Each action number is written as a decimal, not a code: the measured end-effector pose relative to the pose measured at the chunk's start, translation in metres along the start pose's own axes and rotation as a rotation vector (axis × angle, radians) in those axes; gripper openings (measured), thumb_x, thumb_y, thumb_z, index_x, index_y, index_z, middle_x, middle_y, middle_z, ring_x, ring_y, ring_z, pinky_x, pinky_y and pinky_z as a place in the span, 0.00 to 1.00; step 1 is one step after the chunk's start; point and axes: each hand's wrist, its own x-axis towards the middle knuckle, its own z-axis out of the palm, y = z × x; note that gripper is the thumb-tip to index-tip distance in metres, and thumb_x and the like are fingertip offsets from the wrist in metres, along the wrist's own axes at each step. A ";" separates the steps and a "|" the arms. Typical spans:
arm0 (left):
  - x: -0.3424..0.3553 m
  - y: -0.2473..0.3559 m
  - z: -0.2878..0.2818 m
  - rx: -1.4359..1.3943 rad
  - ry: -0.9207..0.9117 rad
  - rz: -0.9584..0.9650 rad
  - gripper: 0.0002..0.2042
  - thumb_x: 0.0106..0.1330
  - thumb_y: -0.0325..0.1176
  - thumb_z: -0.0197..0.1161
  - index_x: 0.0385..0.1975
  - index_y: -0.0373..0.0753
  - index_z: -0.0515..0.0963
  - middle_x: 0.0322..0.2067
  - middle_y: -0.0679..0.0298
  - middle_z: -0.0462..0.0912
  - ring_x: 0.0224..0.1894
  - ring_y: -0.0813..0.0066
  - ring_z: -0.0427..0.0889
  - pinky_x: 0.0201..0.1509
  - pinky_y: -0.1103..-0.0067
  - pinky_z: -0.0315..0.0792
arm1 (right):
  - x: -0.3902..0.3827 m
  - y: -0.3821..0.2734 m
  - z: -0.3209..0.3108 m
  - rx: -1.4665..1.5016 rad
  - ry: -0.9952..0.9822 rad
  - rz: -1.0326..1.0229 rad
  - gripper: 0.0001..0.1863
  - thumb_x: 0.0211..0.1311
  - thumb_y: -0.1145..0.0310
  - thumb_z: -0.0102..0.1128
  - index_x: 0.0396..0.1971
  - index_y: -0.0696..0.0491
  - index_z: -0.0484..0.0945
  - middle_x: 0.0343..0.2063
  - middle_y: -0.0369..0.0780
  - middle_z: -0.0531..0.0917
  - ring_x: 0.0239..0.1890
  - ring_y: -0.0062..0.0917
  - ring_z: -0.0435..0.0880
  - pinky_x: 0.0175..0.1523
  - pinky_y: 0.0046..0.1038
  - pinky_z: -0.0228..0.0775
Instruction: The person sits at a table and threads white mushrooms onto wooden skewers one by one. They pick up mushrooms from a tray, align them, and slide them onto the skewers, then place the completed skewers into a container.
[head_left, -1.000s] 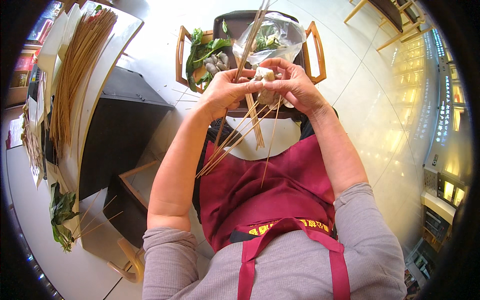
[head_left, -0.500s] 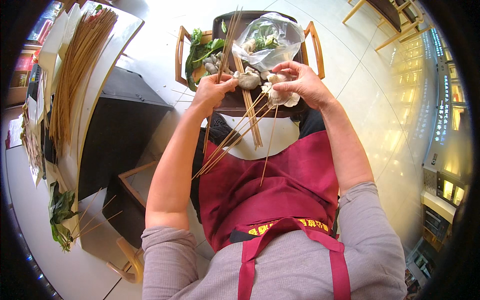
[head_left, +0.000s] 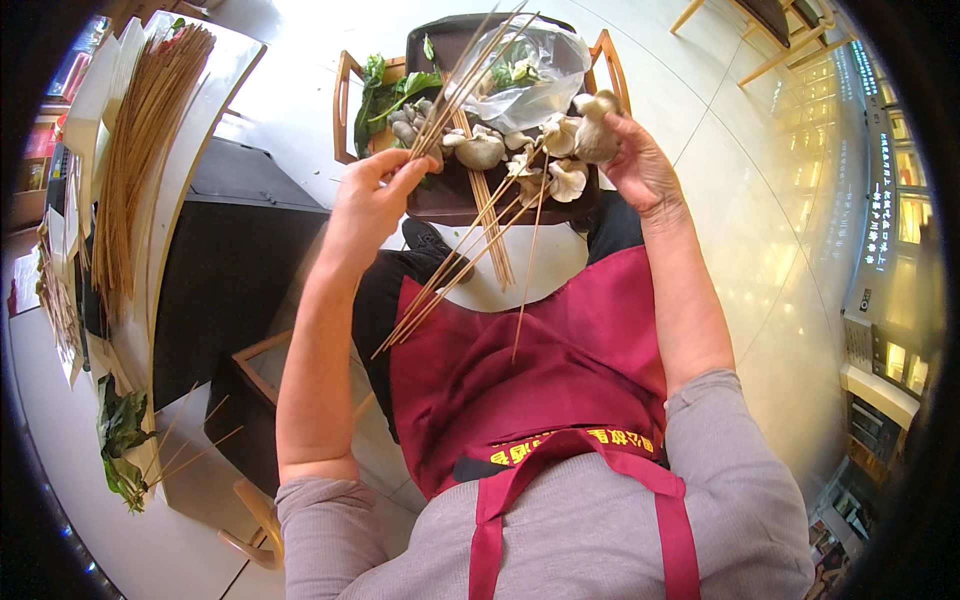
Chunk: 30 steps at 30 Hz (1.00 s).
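My left hand (head_left: 385, 185) is closed on a bunch of wooden skewers (head_left: 460, 88) that point up and away from me. My right hand (head_left: 632, 162) grips a large grey-white oyster mushroom (head_left: 597, 122) at the tray's right side. More oyster mushrooms (head_left: 476, 151) lie on the dark brown tray (head_left: 443, 32), some at the tips of loose skewers (head_left: 455, 275) that slant down over my maroon apron. Another bundle of skewers (head_left: 497, 250) lies across the tray's front edge. Leafy greens (head_left: 375, 100) are at the tray's left, and a clear plastic bag with greens (head_left: 545, 90) is at its back.
At my left, a white-topped side table (head_left: 197, 160) carries many skewers (head_left: 150, 170) and dark leaves (head_left: 122, 440), over a black cabinet (head_left: 235, 280). A wooden chair frame (head_left: 255, 525) is at lower left, other chairs (head_left: 760, 40) at upper right, a lit display (head_left: 895, 210) at far right.
My hands have moved apart: the left one leftward with the skewers, the right one rightward, now lifting a mushroom. The mushroom earlier between them now lies among others on the tray.
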 end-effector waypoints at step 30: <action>-0.219 -0.020 0.038 -0.378 0.115 -0.102 0.08 0.69 0.23 0.62 0.44 0.29 0.79 0.29 0.65 0.82 0.19 0.92 0.64 0.19 0.91 0.55 | -0.097 0.040 0.075 0.335 -0.086 0.062 0.20 0.70 0.71 0.57 0.58 0.60 0.69 0.56 0.49 0.77 0.58 0.35 0.78 0.65 0.42 0.74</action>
